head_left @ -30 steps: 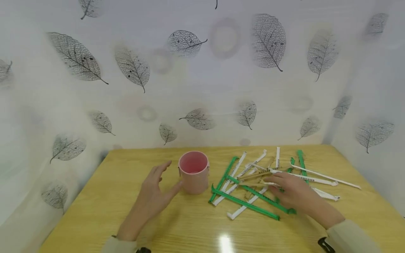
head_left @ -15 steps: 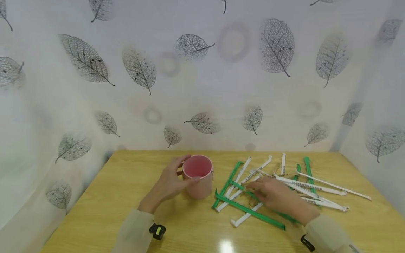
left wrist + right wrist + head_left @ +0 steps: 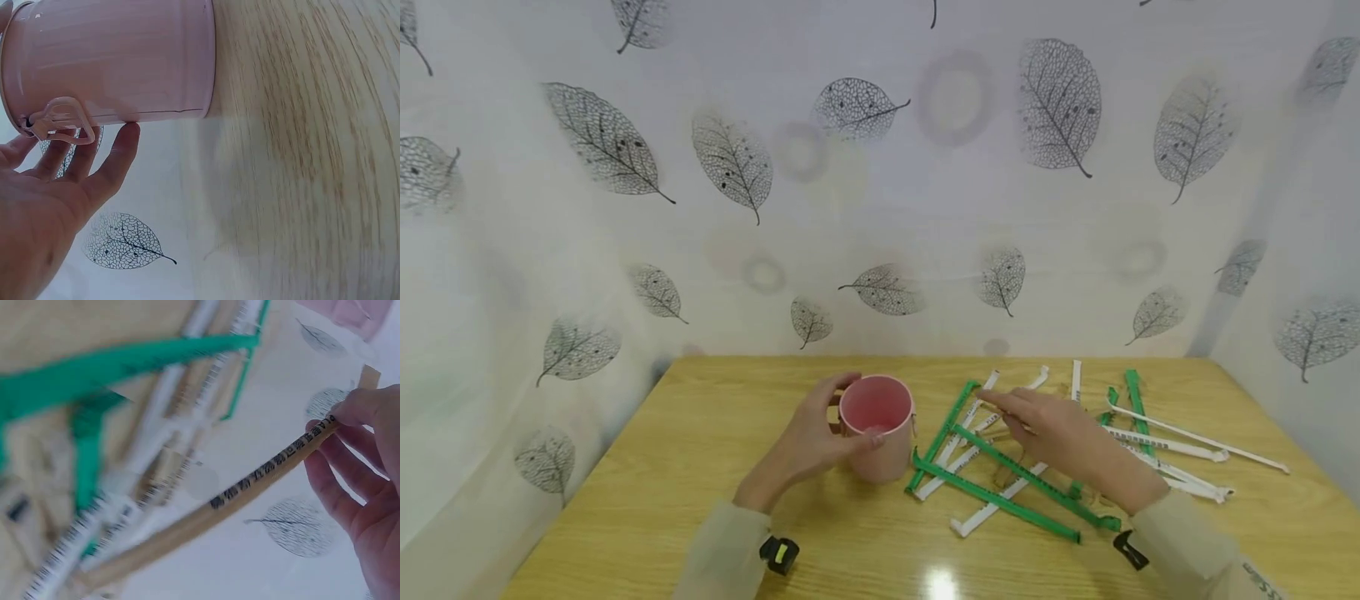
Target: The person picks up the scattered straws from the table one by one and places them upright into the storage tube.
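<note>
A small pink metal bucket (image 3: 883, 454) stands upright on the table, its wire ear at the side visible in the left wrist view. My left hand (image 3: 808, 442) grips it from the left, thumb over the rim and fingers round the far side. Above the pile on the right, my right hand (image 3: 1067, 442) pinches a drinking straw in a brown printed paper wrapper (image 3: 269, 475) between thumb and fingers, near one end. From the head, that straw is mostly hidden by the hand. Green-wrapped straws (image 3: 1000, 500) and white-wrapped straws (image 3: 1172, 443) lie crisscrossed beneath and around the right hand.
The wooden table (image 3: 700, 433) ends at a pale leaf-printed backdrop (image 3: 880, 192) behind and at both sides. A long thin white-wrapped straw (image 3: 1210, 429) reaches out toward the right. Light glares off the table's front.
My left hand has come in from the left and taken hold of the bucket, which now sits slightly further right in view. My right hand has moved leftward over the pile and lifted the brown-wrapped straw.
</note>
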Tool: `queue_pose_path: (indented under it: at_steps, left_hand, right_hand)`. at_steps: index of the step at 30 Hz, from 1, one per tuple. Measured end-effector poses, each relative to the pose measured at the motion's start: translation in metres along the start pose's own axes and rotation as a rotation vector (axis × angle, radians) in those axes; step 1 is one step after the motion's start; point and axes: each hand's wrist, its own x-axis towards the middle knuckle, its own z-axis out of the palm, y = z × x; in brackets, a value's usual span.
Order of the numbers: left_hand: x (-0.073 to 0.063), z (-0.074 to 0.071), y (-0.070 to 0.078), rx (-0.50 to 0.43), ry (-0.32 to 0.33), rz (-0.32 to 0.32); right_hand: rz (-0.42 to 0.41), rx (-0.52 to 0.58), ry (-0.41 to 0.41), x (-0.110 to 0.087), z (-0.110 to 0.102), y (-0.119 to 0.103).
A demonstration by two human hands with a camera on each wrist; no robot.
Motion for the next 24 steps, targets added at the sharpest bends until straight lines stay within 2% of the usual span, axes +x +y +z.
queue_pose_path:
  at_steps: [4,8,12,16,20,24]
  left_hand:
    - [0.001,0.001,0.000,-0.011,-0.014,0.009]
    - [0.002,0.001,-0.001,-0.018,-0.021,0.021]
    - [0.002,0.000,-0.002,-0.011,-0.008,0.022]
    - [0.003,0.001,0.000,0.007,-0.013,0.022]
    - [0.006,0.002,-0.001,-0.012,-0.021,0.013]
    - [0.007,0.001,-0.003,-0.033,-0.024,0.013]
  right_hand:
    - [-0.108,-0.002,0.150,0.022,-0.021,0.006]
    - [-0.151,0.048,0.226,0.046,-0.040,0.010]
    - [-0.085,0.081,0.276,0.070,-0.055,0.009]
    - [-0.002,0.156,0.380,0.094,-0.066,0.003]
    - [0.019,0.300,0.489,0.118,-0.070,-0.007]
    - [0.013,0.492,0.548,0.141,-0.066,-0.020]
